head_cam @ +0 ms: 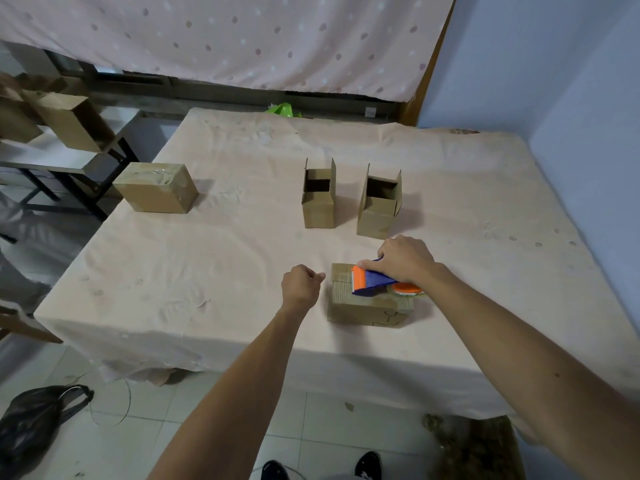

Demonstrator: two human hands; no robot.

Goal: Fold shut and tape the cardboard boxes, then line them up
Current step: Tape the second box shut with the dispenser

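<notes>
The small closed brown cardboard box (367, 308) sits near the front edge of the cloth-covered table (207, 271). Your right hand (407, 259) grips the one blue-and-orange tape dispenser (372, 280) on top of it. Your left hand (301, 285) is clenched on nothing, just beside the box. Behind stand two more: the left open box (318, 207) and the right open box (377, 213). A fourth, the taped brown box (156, 194), lies far left.

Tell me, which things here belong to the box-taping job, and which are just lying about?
Job: tape dispenser in the right hand; closed box under it; left open box; right open box; taped box at far left.
Lying about: black bag; green object behind the table; brown heap.
</notes>
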